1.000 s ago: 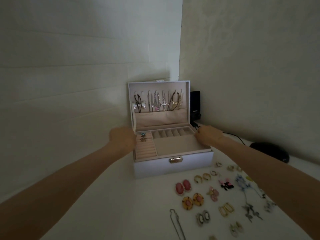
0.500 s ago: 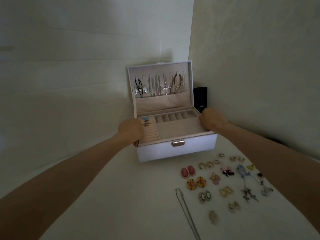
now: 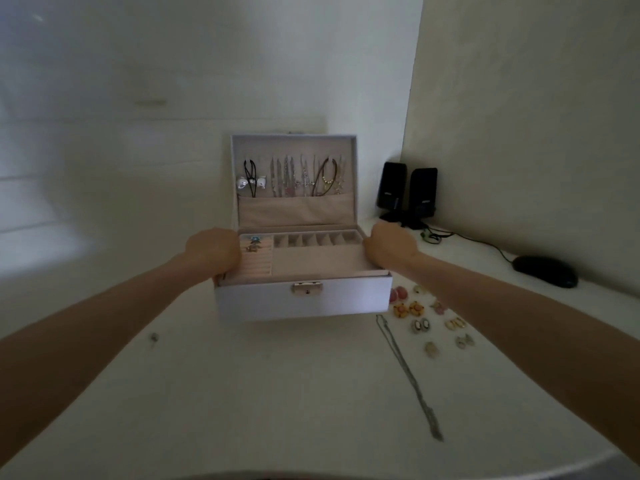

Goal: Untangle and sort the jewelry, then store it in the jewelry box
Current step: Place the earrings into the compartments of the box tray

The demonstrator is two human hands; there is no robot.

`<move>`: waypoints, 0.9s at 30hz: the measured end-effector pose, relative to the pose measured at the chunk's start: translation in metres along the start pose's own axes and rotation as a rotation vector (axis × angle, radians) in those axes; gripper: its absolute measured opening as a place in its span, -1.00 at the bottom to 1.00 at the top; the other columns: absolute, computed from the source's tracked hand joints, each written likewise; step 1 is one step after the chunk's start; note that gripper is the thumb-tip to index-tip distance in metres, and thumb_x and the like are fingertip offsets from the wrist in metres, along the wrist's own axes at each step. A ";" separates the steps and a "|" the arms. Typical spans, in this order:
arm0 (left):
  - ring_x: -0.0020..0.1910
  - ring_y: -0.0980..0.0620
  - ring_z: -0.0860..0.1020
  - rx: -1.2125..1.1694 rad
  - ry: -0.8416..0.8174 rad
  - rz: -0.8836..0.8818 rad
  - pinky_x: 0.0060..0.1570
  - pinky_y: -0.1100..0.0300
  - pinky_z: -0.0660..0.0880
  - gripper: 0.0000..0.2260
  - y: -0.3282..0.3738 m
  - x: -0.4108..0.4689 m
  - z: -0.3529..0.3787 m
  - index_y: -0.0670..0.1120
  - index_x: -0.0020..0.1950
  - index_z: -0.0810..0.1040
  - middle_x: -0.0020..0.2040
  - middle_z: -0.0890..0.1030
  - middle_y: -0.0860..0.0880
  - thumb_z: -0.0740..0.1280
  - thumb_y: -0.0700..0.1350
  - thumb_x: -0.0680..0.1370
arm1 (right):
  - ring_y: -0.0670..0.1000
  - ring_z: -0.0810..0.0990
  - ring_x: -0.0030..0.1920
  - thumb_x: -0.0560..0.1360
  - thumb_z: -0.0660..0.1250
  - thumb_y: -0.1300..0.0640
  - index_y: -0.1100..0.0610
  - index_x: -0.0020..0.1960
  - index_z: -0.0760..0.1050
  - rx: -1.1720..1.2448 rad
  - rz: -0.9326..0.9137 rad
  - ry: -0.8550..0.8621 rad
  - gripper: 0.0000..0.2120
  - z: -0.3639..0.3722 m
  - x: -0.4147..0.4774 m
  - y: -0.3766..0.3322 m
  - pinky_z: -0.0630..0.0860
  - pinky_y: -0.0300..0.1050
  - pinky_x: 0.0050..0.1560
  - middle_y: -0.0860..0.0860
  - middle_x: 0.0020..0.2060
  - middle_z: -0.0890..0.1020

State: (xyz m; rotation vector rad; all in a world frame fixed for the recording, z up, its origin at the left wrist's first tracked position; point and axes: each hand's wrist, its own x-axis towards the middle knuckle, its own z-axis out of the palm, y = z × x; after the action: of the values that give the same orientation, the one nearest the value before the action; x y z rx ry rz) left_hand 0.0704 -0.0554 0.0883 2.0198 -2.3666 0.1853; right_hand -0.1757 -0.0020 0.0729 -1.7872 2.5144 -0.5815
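Note:
A white jewelry box [image 3: 304, 301] stands open on the table, its lid upright with several necklaces [image 3: 294, 176] hanging inside. A few rings [image 3: 254, 244] sit in its left ring rolls. My left hand [image 3: 213, 252] grips the box's left side. On the right side my right hand [image 3: 391, 249] grips the box too. Several pairs of earrings [image 3: 420, 325] lie on the table to the right of the box, partly under my right forearm. A long silver chain [image 3: 408, 374] lies stretched out in front of them.
Two black speakers [image 3: 407, 190] stand in the back right corner, with a cable running to a black mouse [image 3: 543, 275]. A small loose piece [image 3: 153, 337] lies on the white table [image 3: 242, 393] at the left. Walls close in behind and right.
Both hands have drawn the box toward me and a little left, away from the corner. The speakers and mouse now show, and my right forearm covers more of the earrings.

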 end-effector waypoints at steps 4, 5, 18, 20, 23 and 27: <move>0.18 -0.16 0.51 0.067 -0.026 -0.026 0.08 0.09 0.44 -0.74 -0.028 -0.035 0.010 -0.24 0.20 0.48 0.21 0.53 -0.20 0.14 -0.28 0.55 | 0.11 0.46 -0.10 0.60 0.12 0.16 0.17 -0.31 0.31 0.069 -0.016 -0.082 -0.70 0.015 -0.038 -0.012 0.34 -0.10 -0.13 0.15 -0.09 0.50; 0.19 -0.15 0.50 0.084 -0.027 -0.030 0.10 0.09 0.43 -0.73 -0.033 -0.042 0.013 -0.24 0.21 0.48 0.22 0.52 -0.20 0.13 -0.28 0.56 | 0.09 0.44 -0.12 0.60 0.12 0.17 0.14 -0.34 0.26 0.081 -0.019 -0.096 -0.68 0.018 -0.045 -0.014 0.33 -0.10 -0.14 0.13 -0.13 0.47; 0.22 -0.12 0.50 0.211 -0.045 0.009 0.11 0.11 0.43 -0.71 -0.043 -0.085 0.038 -0.19 0.25 0.48 0.26 0.51 -0.16 0.09 -0.23 0.59 | 0.09 0.46 -0.23 0.59 0.14 0.11 0.16 -0.37 0.26 0.092 0.004 -0.091 -0.63 0.034 -0.083 -0.013 0.32 -0.17 -0.27 0.06 -0.35 0.43; 0.20 -0.07 0.51 0.288 -0.032 0.029 0.04 0.14 0.44 -0.72 -0.039 -0.085 0.035 -0.14 0.24 0.50 0.23 0.52 -0.10 0.11 -0.20 0.59 | 0.06 0.49 -0.41 0.62 0.12 0.05 0.22 -0.33 0.42 0.203 0.005 -0.143 -0.59 0.030 -0.081 -0.005 0.35 -0.19 -0.36 0.07 -0.46 0.49; 0.15 -0.01 0.54 0.468 0.085 0.125 -0.10 0.18 0.38 -0.75 -0.015 -0.084 0.021 -0.06 0.16 0.55 0.16 0.56 -0.01 0.14 -0.22 0.59 | 0.03 0.59 -0.35 0.62 0.16 -0.02 0.19 -0.08 0.60 0.229 -0.010 -0.136 -0.64 0.020 -0.069 0.016 0.47 -0.16 -0.25 0.09 -0.29 0.65; 0.01 -0.06 0.58 0.185 0.302 0.310 -0.18 0.17 0.34 -0.81 0.048 -0.068 0.006 -0.14 0.09 0.54 0.06 0.61 -0.09 0.16 -0.24 0.58 | 0.06 0.52 0.17 0.52 0.26 0.27 0.08 0.18 0.56 -0.060 -0.071 -0.113 -0.72 0.021 -0.044 0.049 0.48 -0.07 0.11 0.07 0.20 0.55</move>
State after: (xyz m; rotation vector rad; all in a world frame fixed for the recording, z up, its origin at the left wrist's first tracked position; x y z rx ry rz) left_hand 0.0344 0.0181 0.0718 1.5335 -2.5182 0.6860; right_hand -0.2002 0.0460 0.0297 -1.8791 2.4280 -0.3978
